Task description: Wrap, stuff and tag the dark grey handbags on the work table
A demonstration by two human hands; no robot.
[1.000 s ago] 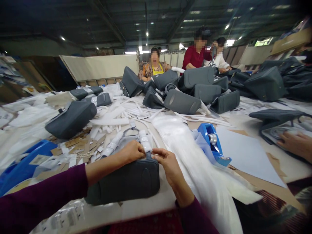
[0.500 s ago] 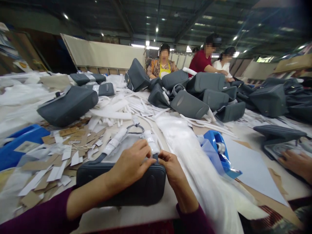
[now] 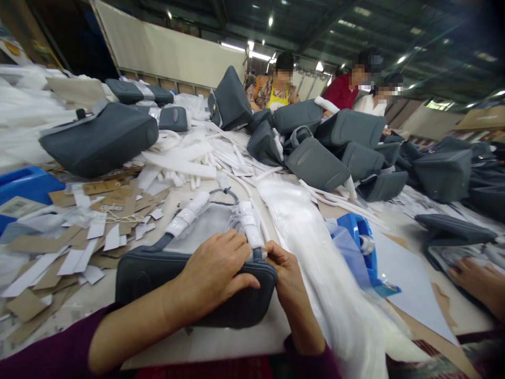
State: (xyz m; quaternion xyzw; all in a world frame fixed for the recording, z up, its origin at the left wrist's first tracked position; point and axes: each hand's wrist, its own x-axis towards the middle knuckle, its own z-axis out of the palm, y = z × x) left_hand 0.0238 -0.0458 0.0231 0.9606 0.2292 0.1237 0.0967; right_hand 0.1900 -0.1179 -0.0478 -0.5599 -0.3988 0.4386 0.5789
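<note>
A dark grey handbag (image 3: 158, 289) stands on the table in front of me. White wrapping (image 3: 189, 216) covers parts of its upright handles, and clear plastic shows between them. My left hand (image 3: 219, 271) lies across the bag's top, its fingers curled by the base of the right-hand wrapped handle (image 3: 249, 223) and its thumb along the front edge. At the bag's right top corner, my right hand (image 3: 290, 279) has thumb and fingers closed beside that handle base. What its fingertips pinch is partly hidden.
Cardboard and paper tags (image 3: 79, 252) litter the left side. Right of the bag lie white foam sheets (image 3: 315, 247) and a blue tape dispenser (image 3: 359, 242). More grey handbags (image 3: 319, 163) are piled behind. A co-worker's hand (image 3: 477, 279) rests on a bag at far right.
My view has tilted and shifted slightly. My left thumb has moved away from the handle base and now lies along the bag's front edge. My right hand stays at the corner.
</note>
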